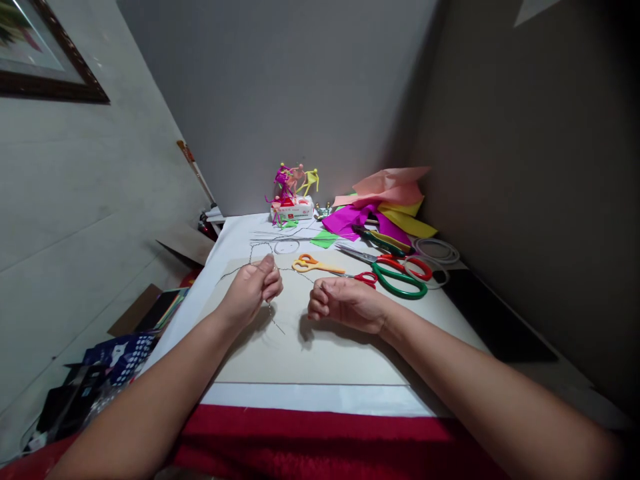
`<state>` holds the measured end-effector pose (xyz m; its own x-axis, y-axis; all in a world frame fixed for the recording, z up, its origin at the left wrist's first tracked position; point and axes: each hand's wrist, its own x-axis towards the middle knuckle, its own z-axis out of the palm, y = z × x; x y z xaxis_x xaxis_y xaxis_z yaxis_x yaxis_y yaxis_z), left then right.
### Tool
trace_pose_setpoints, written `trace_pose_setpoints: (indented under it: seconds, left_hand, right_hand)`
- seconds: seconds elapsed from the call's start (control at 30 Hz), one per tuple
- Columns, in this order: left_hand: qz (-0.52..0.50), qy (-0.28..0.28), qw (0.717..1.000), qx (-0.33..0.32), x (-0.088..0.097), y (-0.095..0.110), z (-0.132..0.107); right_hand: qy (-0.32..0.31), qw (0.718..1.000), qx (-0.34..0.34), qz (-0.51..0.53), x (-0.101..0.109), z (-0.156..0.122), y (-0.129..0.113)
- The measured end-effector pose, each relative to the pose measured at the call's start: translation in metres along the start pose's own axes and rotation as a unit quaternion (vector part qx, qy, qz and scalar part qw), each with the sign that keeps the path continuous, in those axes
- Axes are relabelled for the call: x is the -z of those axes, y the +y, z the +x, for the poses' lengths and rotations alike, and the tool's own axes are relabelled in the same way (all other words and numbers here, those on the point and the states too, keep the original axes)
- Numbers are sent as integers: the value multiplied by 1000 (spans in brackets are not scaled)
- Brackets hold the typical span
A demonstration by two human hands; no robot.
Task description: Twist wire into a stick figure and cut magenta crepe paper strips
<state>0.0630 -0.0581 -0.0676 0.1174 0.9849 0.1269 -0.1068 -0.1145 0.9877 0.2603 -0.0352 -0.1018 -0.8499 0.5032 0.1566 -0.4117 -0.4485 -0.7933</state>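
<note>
1. Two bare hands above a beige board (305,353): left hand (249,292) closed in a pinch on a thin dark wire (295,271), with a short end of wire poking out below the fist.
2. Right hand (345,305) curled shut around nothing visible, knuckles up, fingertips just beside the wire; actual contact too hard to tell at this angle.
3. Wire running from the left hand up into a bent outline with an oval loop, lying on the board and white paper (235,243).
4. Just ahead of the right hand, orange scissors (313,265) lying flat, their blades pointing toward red-handled scissors (367,279).
5. Farther right, large scissors (400,278) with green and red handles, green pliers (380,241) and a white coil (435,251).
6. At the far end, a heap of magenta, pink and yellow paper (370,210), a green scrap (325,239), and a white box (291,210) beneath small wire figures (293,183) wrapped in bright paper.
7. Along the near edge, red cloth (320,443).
</note>
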Motion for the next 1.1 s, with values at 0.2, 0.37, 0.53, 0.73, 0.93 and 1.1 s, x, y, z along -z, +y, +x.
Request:
trace_pose_setpoints:
  seconds: [0.2, 0.37, 0.53, 0.73, 0.93, 1.1]
  left_hand:
    - [4, 1, 1000, -10, 2, 2, 0]
    - [21, 17, 1000, 3, 4, -2, 3]
    - [43, 22, 999, 22, 1, -5, 4]
    - [32, 40, 999, -3, 3, -2, 5]
    - [33, 36, 999, -8, 5, 0, 3]
    - [38, 37, 999, -7, 3, 2, 2]
  right_hand:
    - [51, 991, 21, -125, 1, 1, 5]
    - [154, 868, 35, -470, -2, 2, 2]
    - [174, 671, 160, -703, -4, 3, 2]
    - [209, 913, 26, -349, -4, 5, 5]
    - [107, 991, -71, 40, 3, 2, -4]
    - [31, 994, -103, 29, 3, -1, -3]
